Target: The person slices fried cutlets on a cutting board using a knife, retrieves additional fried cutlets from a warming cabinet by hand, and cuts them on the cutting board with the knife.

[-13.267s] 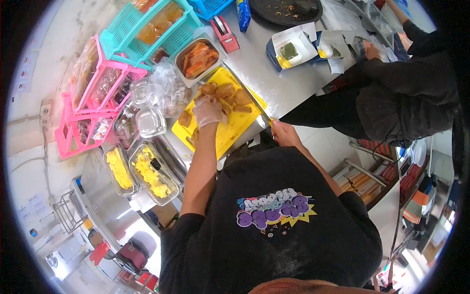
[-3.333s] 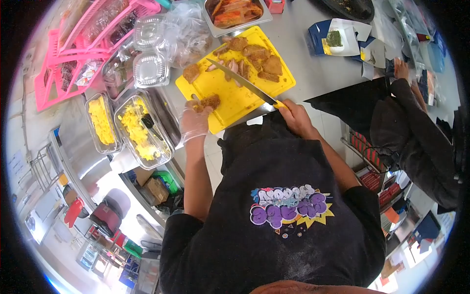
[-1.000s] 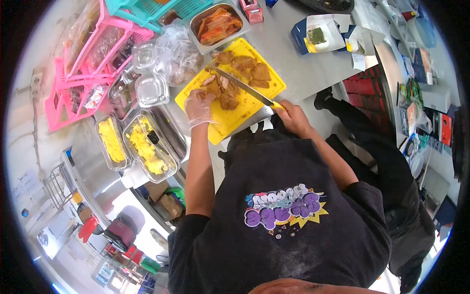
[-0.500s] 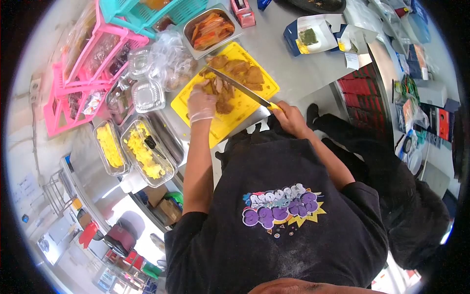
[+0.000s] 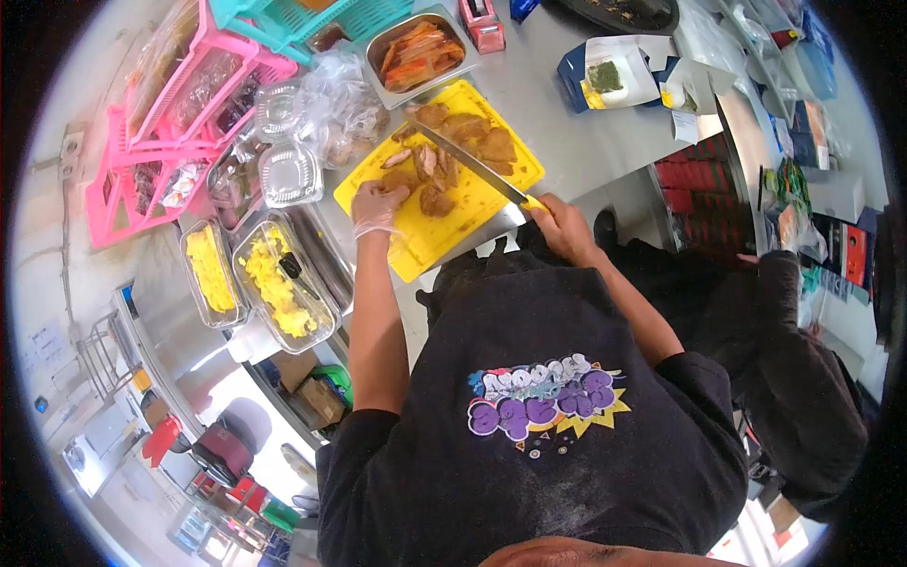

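Note:
My right hand (image 5: 561,230) is closed round the yellow handle of a long knife (image 5: 477,168), whose blade slants over the yellow cutting board (image 5: 453,236). My left hand (image 5: 376,206), in a clear plastic glove, is at the board's left edge with its fingers closed on a piece of cooked meat (image 5: 403,179). Cut meat slices (image 5: 435,163) lie in the middle of the board under and beside the blade. Larger browned meat pieces (image 5: 482,142) rest on the board's far right side.
A metal pan of orange-red strips (image 5: 465,66) stands behind the board. To the left are clear clamshell boxes (image 5: 289,177), yellow-filled containers (image 5: 295,326) and pink baskets (image 5: 132,222). Open paper packs (image 5: 609,74) lie at the right. A person in black (image 5: 789,369) is to my right.
My left hand has shifted left and slightly nearer me, away from the cut slices. A meat piece now shows at its fingers. The knife stays nearly in place.

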Demonstrator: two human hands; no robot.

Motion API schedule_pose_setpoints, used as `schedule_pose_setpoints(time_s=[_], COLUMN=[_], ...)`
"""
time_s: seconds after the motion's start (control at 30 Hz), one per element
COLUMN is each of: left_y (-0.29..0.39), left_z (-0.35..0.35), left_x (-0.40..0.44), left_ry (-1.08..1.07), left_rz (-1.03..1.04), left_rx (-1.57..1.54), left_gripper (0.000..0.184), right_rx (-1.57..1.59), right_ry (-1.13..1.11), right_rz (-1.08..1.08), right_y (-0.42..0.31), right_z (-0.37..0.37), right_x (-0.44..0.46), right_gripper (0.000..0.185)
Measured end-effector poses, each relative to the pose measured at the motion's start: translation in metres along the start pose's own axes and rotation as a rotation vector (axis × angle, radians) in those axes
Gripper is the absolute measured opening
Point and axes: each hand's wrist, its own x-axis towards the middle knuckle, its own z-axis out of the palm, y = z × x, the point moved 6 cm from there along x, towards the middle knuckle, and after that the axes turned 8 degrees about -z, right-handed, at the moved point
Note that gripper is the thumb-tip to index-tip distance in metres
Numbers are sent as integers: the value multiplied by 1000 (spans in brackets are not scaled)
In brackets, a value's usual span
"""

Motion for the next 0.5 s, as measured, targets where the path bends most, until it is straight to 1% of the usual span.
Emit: schedule_pose_setpoints(time_s=[0.03, 0.1, 0.2, 0.23, 0.3, 0.33, 0.43, 0.5], left_y=[5, 0, -13, -18, -17, -13, 29, 32], left_z=[1, 4, 5, 4, 0, -3, -18, -20], left_x=[-1, 0, 2, 2, -13, -22, -65, -71], left_ry=[6, -34, -101, -126, -268, -338, -404, -519], left_rz=[38, 63, 90, 99, 29, -9, 216, 128], left_rx=[73, -23, -215, -287, -683, -880, -1093, -1258], left_gripper=[52, 50, 43, 40, 38, 38, 28, 21], right_rx=[-6, -18, 7, 6, 3, 5, 16, 28], right_ry=[-11, -30, 37, 22, -11, -6, -1, -5], right_rz=[-2, -4, -80, -50, 8, 19, 38, 32], right_y=[2, 4, -2, -1, 3, 7, 15, 13], right_z=[2, 4, 3, 3, 2, 3, 5, 5], right_x=[1, 1, 0, 0, -1, -2, -1, 0], right_gripper=[38, 38, 28, 31, 39, 38, 37, 37])
